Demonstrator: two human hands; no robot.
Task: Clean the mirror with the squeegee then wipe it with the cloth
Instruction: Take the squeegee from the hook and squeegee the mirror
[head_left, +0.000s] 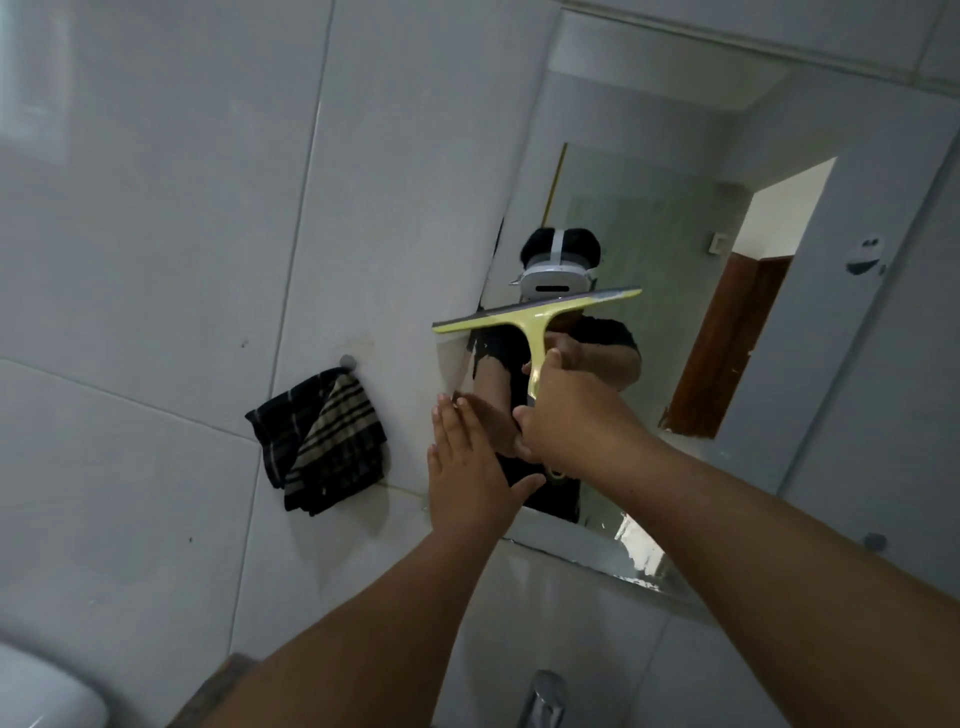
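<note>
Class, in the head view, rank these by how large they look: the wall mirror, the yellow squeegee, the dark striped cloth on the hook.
1. Frameless wall mirror, by far the largest.
2 and 3. Dark striped cloth and yellow plastic squeegee look too alike to rank; the right hand hides part of the squeegee's handle.

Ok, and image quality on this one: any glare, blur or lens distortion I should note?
Head view: tile seams and the mirror edges lean and bow, wide-angle distortion; soft window glare on the upper-left wall; lighting dim and even; squeegee, right hand, left hand and cloth reasonably sharp.
</note>
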